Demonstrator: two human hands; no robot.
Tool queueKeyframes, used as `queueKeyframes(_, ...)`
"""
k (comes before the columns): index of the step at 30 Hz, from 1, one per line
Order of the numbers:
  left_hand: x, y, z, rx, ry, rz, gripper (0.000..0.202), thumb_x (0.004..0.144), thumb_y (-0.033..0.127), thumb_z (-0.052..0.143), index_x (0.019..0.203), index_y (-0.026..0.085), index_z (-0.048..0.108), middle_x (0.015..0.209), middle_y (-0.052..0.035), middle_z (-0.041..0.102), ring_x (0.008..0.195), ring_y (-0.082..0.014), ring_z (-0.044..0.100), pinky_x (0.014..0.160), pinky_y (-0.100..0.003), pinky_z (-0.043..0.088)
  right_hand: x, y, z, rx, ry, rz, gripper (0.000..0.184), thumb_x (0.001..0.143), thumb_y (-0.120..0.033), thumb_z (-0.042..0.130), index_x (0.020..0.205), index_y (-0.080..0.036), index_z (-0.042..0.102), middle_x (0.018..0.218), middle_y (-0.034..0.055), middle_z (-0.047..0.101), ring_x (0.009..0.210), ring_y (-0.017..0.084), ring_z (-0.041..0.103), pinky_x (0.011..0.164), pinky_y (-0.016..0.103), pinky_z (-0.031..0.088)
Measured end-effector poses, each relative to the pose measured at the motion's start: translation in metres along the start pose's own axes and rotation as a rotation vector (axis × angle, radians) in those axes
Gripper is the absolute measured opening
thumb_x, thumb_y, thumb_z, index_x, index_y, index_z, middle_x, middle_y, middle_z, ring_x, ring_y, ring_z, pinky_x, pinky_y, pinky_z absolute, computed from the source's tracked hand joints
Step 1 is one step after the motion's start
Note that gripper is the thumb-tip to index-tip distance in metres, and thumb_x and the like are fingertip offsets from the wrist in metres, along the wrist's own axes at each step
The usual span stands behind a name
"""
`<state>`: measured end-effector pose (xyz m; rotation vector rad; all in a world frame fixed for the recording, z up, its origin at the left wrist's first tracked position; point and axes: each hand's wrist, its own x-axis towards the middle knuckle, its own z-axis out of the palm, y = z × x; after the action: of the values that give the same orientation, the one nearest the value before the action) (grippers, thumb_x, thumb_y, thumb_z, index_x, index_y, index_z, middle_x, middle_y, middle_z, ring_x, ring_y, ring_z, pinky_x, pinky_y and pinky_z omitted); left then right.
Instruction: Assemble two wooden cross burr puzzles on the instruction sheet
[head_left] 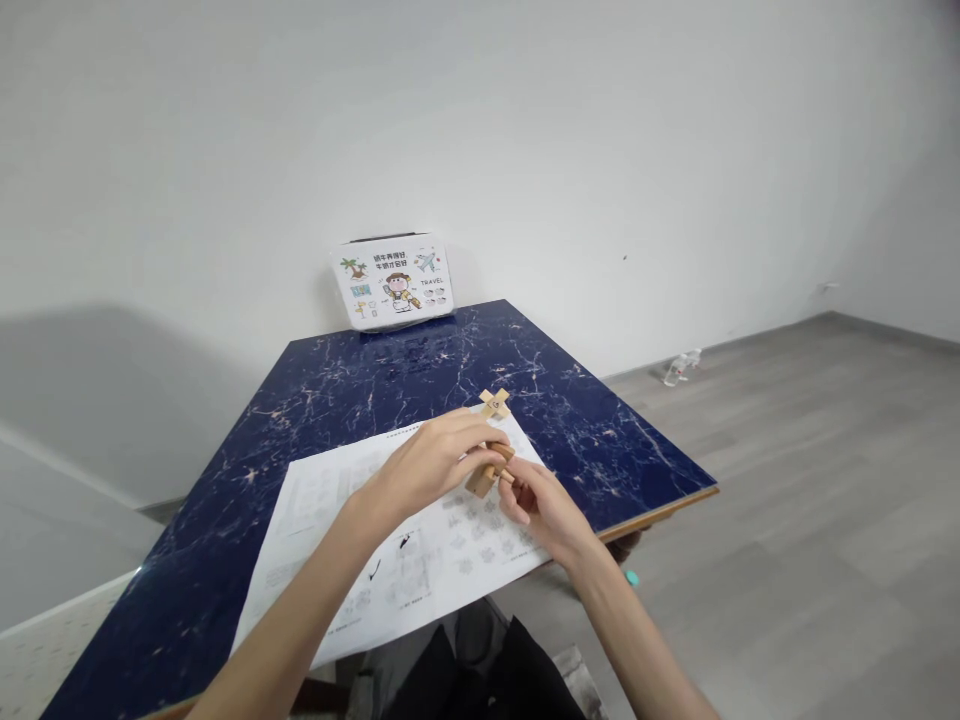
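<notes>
My left hand reaches in over the paper, its fingers closed on a brown wooden block piece. From the other side my right hand pinches a small wooden stick against the same piece; the fingers partly hide where the parts meet. Beneath both hands lies a large white printed sheet with rows of small drawings. Just beyond my left fingers, at the sheet's far corner, a pale wooden cross-shaped piece bears a dark mark on its middle.
A dark blue marble-patterned table carries everything, its wooden edge on the right. At the back, a white case with cartoon prints leans against the wall. Crumpled clear plastic and a teal cap lie on the floor.
</notes>
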<state>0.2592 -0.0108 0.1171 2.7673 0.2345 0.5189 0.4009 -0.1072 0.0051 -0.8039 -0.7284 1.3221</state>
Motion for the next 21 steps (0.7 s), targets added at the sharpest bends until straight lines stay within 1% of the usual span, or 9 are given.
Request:
queueKeyframes(2,0.002,-0.002,0.001,0.042,-0.01,0.012,0.022,0.104,0.023,0.051,0.109,0.021,0.072,0.103,-0.0055,0.076,0.097,-0.0212,0.063,0.087,-0.034,0.049,0.001,0.001,0.0,0.019,-0.013,-0.005,0.043,0.088,-0.054,0.068,0.067,-0.02,0.052,0.051,-0.0056,0.047,0.041,0.006,0.027,0.047,0.028,0.019)
queueKeyframes(5,0.002,-0.004,-0.001,0.061,-0.032,0.015,0.024,0.104,0.024,0.049,0.109,0.02,0.072,0.102,-0.0072,0.075,0.099,-0.0227,0.059,0.085,-0.035,0.049,0.001,0.003,0.0,0.015,-0.021,-0.008,0.044,0.089,-0.055,0.068,0.069,-0.021,0.049,0.049,-0.0075,0.043,0.041,0.006,0.023,0.045,0.027,0.016)
queueKeyframes(10,-0.002,-0.003,-0.007,0.025,-0.06,0.01,0.024,0.105,0.023,0.049,0.11,0.022,0.072,0.101,-0.0059,0.075,0.098,-0.0222,0.057,0.085,-0.035,0.049,0.001,0.007,-0.001,-0.009,-0.059,0.005,0.041,0.089,-0.058,0.068,0.081,-0.021,0.054,0.051,-0.0079,0.045,0.041,0.006,0.023,0.044,0.026,0.013)
queueKeyframes(16,-0.002,-0.008,-0.011,0.012,-0.085,0.01,0.025,0.104,0.03,0.05,0.109,0.023,0.074,0.102,-0.0074,0.075,0.099,-0.0237,0.056,0.084,-0.036,0.049,0.001,0.006,-0.005,-0.087,-0.121,0.07,0.043,0.087,-0.062,0.07,0.087,-0.021,0.056,0.05,-0.0099,0.04,0.044,0.006,0.02,0.044,0.025,0.012)
queueKeyframes(18,-0.003,-0.01,-0.012,0.0,-0.088,0.006,0.024,0.104,0.03,0.052,0.108,0.022,0.074,0.103,-0.0076,0.075,0.099,-0.0236,0.056,0.085,-0.036,0.049,0.002,0.006,-0.005,-0.092,-0.147,0.086,0.044,0.087,-0.062,0.07,0.088,-0.021,0.056,0.051,-0.0107,0.038,0.044,0.006,0.018,0.043,0.025,0.012)
queueKeyframes(21,-0.005,-0.013,-0.013,-0.016,-0.085,-0.01,0.02,0.103,0.028,0.055,0.106,0.023,0.074,0.105,-0.0068,0.075,0.101,-0.0233,0.055,0.088,-0.036,0.048,0.002,0.003,-0.001,-0.095,-0.181,0.102,0.046,0.087,-0.063,0.07,0.085,-0.021,0.053,0.053,-0.0121,0.032,0.046,0.005,0.014,0.043,0.024,0.011)
